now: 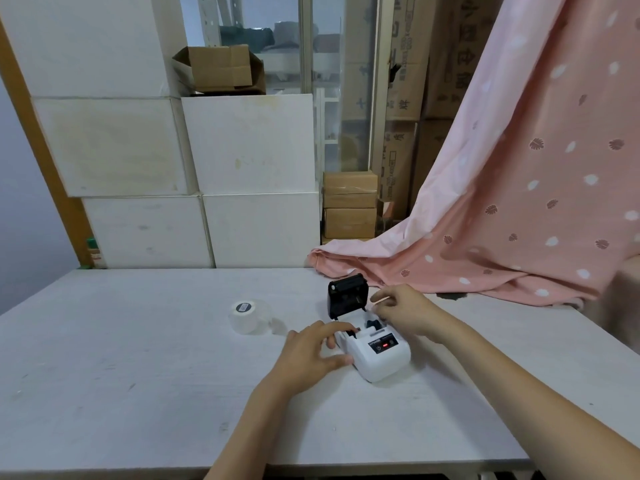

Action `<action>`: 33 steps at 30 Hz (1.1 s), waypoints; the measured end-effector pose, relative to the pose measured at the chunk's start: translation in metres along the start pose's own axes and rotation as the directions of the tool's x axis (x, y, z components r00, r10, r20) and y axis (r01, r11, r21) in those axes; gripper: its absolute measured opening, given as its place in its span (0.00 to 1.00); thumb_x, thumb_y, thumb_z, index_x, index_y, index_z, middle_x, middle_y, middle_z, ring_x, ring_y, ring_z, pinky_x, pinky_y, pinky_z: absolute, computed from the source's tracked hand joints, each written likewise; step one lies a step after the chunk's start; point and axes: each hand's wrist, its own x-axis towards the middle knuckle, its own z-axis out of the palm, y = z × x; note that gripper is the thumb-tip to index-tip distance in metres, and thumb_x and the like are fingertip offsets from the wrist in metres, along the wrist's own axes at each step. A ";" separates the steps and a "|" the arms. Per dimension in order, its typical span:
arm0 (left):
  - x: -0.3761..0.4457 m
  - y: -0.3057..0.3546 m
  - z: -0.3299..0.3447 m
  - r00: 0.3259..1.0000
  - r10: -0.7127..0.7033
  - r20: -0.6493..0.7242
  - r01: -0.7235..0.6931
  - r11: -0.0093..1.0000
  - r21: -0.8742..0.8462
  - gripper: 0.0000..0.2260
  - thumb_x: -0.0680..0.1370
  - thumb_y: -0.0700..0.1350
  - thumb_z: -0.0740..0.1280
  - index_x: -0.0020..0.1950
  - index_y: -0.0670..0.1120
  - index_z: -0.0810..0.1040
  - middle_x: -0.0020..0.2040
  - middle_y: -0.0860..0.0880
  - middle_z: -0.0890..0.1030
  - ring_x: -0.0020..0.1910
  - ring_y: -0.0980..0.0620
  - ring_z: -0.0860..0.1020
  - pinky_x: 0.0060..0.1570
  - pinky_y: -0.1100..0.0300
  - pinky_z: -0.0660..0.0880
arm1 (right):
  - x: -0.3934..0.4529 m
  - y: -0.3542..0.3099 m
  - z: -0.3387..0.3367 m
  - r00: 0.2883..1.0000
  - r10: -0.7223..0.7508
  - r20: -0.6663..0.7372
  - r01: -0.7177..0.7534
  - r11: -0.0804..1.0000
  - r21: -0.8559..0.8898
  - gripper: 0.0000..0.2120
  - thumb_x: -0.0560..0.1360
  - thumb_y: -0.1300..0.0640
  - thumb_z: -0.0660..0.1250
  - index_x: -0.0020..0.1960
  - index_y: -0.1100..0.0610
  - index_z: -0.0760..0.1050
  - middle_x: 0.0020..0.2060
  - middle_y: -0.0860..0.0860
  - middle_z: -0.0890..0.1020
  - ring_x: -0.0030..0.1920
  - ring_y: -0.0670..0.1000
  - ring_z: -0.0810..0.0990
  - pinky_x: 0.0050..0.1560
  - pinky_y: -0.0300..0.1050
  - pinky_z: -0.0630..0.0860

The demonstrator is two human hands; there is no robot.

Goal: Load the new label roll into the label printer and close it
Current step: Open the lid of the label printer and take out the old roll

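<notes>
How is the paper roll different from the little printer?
The label roll is round and lies alone on the table; the label printer is boxy, with the left hand and right hand on it. The roll looks smaller. The printer's black lid stands open. Both are mostly white.

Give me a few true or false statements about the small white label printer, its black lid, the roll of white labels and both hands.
1. The black lid of the small white label printer stands open. True.
2. The roll of white labels sits inside the printer. False: it lies on the white table, left of the printer.
3. The left hand holds the roll. False: it rests against the printer's left side.
4. The right hand is at the printer's open compartment. True.
</notes>
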 end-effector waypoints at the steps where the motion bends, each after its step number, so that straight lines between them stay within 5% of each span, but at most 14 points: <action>1: 0.000 -0.002 0.001 1.000 -0.003 -0.003 0.003 1.000 -0.014 0.17 0.76 0.57 0.72 0.63 0.67 0.76 0.45 0.58 0.75 0.43 0.67 0.72 0.64 0.53 0.67 | -0.003 -0.004 0.001 0.996 -0.071 -0.057 0.064 0.992 -0.111 0.11 0.81 0.59 0.68 0.62 0.56 0.83 0.48 0.51 0.85 0.48 0.52 0.83 0.51 0.44 0.78; 3: 0.001 -0.004 0.002 1.000 -0.004 -0.017 0.003 0.998 -0.055 0.14 0.77 0.54 0.71 0.61 0.67 0.78 0.43 0.59 0.75 0.40 0.63 0.72 0.61 0.55 0.69 | -0.009 -0.015 -0.001 0.969 -0.240 -0.065 0.215 0.939 -0.270 0.10 0.79 0.62 0.69 0.58 0.55 0.85 0.48 0.49 0.84 0.50 0.51 0.82 0.51 0.41 0.76; 5: 0.002 -0.006 0.003 0.999 -0.008 -0.040 0.004 0.993 -0.115 0.14 0.77 0.52 0.72 0.59 0.68 0.79 0.41 0.60 0.76 0.37 0.60 0.72 0.53 0.60 0.72 | -0.011 -0.027 -0.001 0.939 -0.334 0.087 0.340 0.853 -0.395 0.11 0.78 0.64 0.70 0.56 0.53 0.86 0.50 0.48 0.83 0.50 0.50 0.82 0.52 0.42 0.78; 8: 0.003 -0.007 0.004 0.998 -0.032 -0.058 0.022 0.986 -0.168 0.15 0.77 0.50 0.73 0.56 0.70 0.79 0.39 0.61 0.76 0.35 0.58 0.71 0.44 0.65 0.72 | -0.005 -0.040 0.004 0.920 -0.292 0.263 0.391 0.742 -0.545 0.15 0.75 0.66 0.69 0.55 0.52 0.88 0.52 0.50 0.84 0.49 0.53 0.82 0.50 0.49 0.82; 11: 0.002 -0.005 0.002 0.997 -0.034 -0.064 0.023 0.985 -0.173 0.16 0.76 0.50 0.73 0.52 0.74 0.77 0.38 0.61 0.76 0.34 0.59 0.71 0.42 0.66 0.71 | 0.003 -0.053 0.009 0.920 -0.180 0.349 0.374 0.675 -0.636 0.14 0.75 0.67 0.69 0.54 0.55 0.89 0.46 0.54 0.87 0.40 0.54 0.79 0.38 0.44 0.76; 14: 0.003 -0.004 0.002 0.998 -0.030 -0.057 0.022 0.990 -0.136 0.16 0.77 0.50 0.72 0.50 0.74 0.76 0.38 0.59 0.76 0.34 0.59 0.72 0.43 0.65 0.70 | 0.008 -0.063 0.011 0.911 -0.093 0.401 0.358 0.662 -0.659 0.08 0.76 0.65 0.71 0.52 0.59 0.88 0.38 0.53 0.81 0.38 0.54 0.76 0.34 0.41 0.68; 22: 0.003 -0.005 0.002 0.999 -0.003 -0.041 -0.002 0.995 -0.104 0.10 0.76 0.51 0.71 0.55 0.63 0.78 0.34 0.56 0.71 0.34 0.58 0.71 0.45 0.63 0.67 | 0.014 -0.070 0.019 0.879 -0.047 0.474 0.406 0.594 -0.694 0.07 0.78 0.60 0.73 0.54 0.60 0.87 0.31 0.47 0.75 0.42 0.54 0.76 0.37 0.42 0.70; 25: 0.003 -0.005 0.002 0.999 0.001 -0.043 -0.005 0.995 -0.101 0.09 0.76 0.51 0.71 0.54 0.62 0.78 0.34 0.56 0.70 0.33 0.58 0.70 0.45 0.62 0.65 | 0.015 -0.070 0.019 0.877 -0.043 0.479 0.408 0.592 -0.695 0.08 0.78 0.59 0.73 0.55 0.60 0.87 0.33 0.48 0.77 0.43 0.54 0.77 0.41 0.45 0.72; 29: 0.002 -0.004 0.002 0.998 -0.009 -0.061 0.001 0.992 -0.125 0.08 0.75 0.50 0.73 0.52 0.59 0.79 0.33 0.55 0.68 0.32 0.57 0.68 0.42 0.63 0.65 | 0.016 -0.072 0.015 0.874 -0.034 0.485 0.402 0.612 -0.681 0.11 0.78 0.56 0.74 0.60 0.56 0.86 0.49 0.52 0.85 0.48 0.53 0.79 0.46 0.46 0.74; 33: 0.002 -0.006 0.002 0.994 -0.054 -0.093 0.031 0.971 -0.236 0.08 0.73 0.49 0.76 0.49 0.59 0.81 0.32 0.52 0.66 0.32 0.54 0.65 0.38 0.60 0.64 | 0.019 -0.073 0.012 0.885 -0.080 0.459 0.402 0.631 -0.664 0.14 0.75 0.55 0.77 0.58 0.58 0.86 0.50 0.56 0.85 0.46 0.54 0.79 0.43 0.46 0.74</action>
